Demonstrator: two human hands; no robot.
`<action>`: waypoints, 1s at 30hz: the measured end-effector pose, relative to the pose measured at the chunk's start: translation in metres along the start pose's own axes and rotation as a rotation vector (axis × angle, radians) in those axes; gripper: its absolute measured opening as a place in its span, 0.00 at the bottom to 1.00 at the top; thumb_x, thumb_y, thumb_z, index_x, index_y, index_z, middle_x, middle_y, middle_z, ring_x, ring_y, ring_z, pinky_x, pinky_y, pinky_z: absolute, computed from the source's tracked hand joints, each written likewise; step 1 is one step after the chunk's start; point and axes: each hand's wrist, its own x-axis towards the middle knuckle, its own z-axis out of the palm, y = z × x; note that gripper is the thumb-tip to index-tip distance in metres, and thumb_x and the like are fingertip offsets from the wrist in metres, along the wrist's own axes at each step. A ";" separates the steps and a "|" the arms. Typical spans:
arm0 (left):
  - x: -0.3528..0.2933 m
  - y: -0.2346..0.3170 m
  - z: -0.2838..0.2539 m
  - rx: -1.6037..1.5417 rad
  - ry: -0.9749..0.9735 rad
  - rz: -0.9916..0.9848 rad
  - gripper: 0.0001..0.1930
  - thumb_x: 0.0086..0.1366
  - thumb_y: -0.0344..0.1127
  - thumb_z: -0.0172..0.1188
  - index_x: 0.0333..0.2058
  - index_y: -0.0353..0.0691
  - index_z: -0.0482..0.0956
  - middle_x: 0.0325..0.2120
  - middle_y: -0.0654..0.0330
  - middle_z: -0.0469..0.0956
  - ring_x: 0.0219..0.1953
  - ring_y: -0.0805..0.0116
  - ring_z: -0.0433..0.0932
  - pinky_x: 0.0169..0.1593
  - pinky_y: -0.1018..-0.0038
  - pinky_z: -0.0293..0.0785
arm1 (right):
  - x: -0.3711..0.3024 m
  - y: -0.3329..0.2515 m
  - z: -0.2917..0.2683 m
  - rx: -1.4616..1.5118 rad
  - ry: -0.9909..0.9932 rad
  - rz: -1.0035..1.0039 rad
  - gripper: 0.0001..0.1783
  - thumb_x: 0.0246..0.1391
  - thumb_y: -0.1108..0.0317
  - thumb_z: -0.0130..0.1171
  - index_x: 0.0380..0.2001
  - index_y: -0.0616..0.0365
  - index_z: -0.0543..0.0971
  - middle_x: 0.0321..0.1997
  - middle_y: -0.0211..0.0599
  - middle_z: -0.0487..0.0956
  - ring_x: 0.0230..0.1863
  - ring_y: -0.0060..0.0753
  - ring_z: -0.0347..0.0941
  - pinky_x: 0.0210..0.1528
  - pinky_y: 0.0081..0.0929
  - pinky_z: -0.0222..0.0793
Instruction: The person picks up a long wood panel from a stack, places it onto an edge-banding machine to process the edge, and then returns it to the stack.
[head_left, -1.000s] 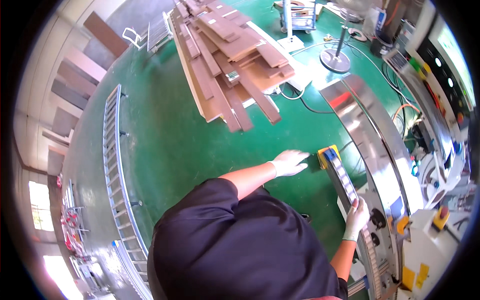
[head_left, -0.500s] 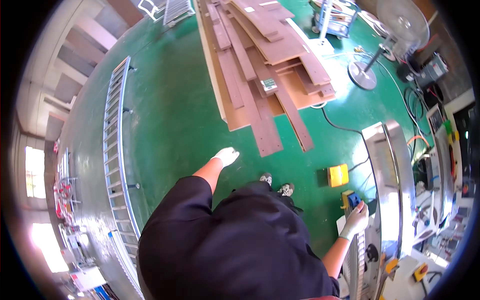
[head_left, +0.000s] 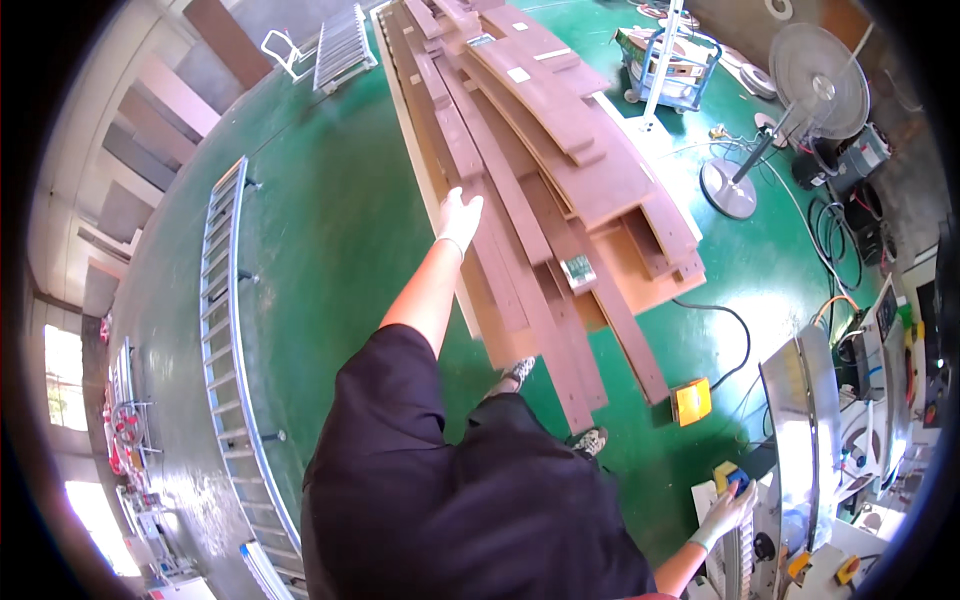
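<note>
Both mine, well apart: white-gloved left hand (head_left: pixel 459 218) over flat brown boards (head_left: pixel 612 192), white-gloved right hand (head_left: pixel 725 517) beside blue-yellow block (head_left: pixel 737 475), grips unclear.

I log: planks (head_left: pixel 590 185), muted reddish-brown; left hand (head_left: pixel 459 220) and right hand (head_left: pixel 725 517), both gloved white; short-sleeved shirt (head_left: pixel 480 510), plain near-black; sneakers (head_left: pixel 592 441), mottled black-and-white; floor (head_left: pixel 320 210), green; box (head_left: pixel 692 401), yellow-orange; cart frame (head_left: pixel 686 98), blue.

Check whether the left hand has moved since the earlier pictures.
Yes: judged against the stack of brown boards, the left hand has moved forward, from short of the stack's near end to alongside or over its left edge.
</note>
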 end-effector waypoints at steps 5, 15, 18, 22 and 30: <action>0.106 0.056 0.029 0.236 -0.046 0.036 0.41 0.61 0.51 0.68 0.70 0.42 0.65 0.74 0.38 0.55 0.74 0.40 0.60 0.74 0.56 0.62 | -0.078 -0.029 0.041 0.642 -0.248 0.484 0.23 0.71 0.61 0.57 0.59 0.71 0.76 0.60 0.53 0.79 0.59 0.47 0.76 0.67 0.40 0.68; 0.173 0.060 0.021 0.402 -0.162 -0.003 0.41 0.57 0.46 0.66 0.69 0.50 0.64 0.76 0.52 0.51 0.64 0.36 0.71 0.67 0.53 0.72 | -0.165 -0.214 0.005 0.604 -0.735 0.423 0.14 0.69 0.68 0.59 0.49 0.69 0.82 0.42 0.42 0.85 0.45 0.31 0.81 0.52 0.28 0.76; 0.176 0.065 0.025 0.454 -0.171 -0.069 0.42 0.56 0.45 0.66 0.70 0.50 0.62 0.77 0.53 0.49 0.64 0.38 0.70 0.66 0.52 0.73 | -0.160 -0.235 -0.005 0.566 -0.765 0.491 0.14 0.69 0.67 0.60 0.48 0.68 0.83 0.43 0.43 0.86 0.46 0.31 0.82 0.51 0.28 0.76; 0.177 0.066 0.031 0.444 -0.150 -0.072 0.43 0.57 0.44 0.65 0.71 0.52 0.59 0.77 0.53 0.48 0.66 0.41 0.68 0.67 0.52 0.71 | -0.172 -0.243 0.007 0.539 -0.744 0.524 0.15 0.70 0.65 0.60 0.49 0.67 0.83 0.46 0.44 0.86 0.47 0.33 0.82 0.53 0.30 0.76; 0.175 0.085 0.036 0.519 -0.159 -0.169 0.41 0.59 0.40 0.63 0.72 0.52 0.60 0.77 0.58 0.48 0.67 0.43 0.68 0.65 0.51 0.73 | -0.161 -0.289 0.021 0.569 -0.702 0.359 0.13 0.68 0.66 0.62 0.48 0.65 0.84 0.45 0.42 0.86 0.47 0.33 0.82 0.54 0.29 0.75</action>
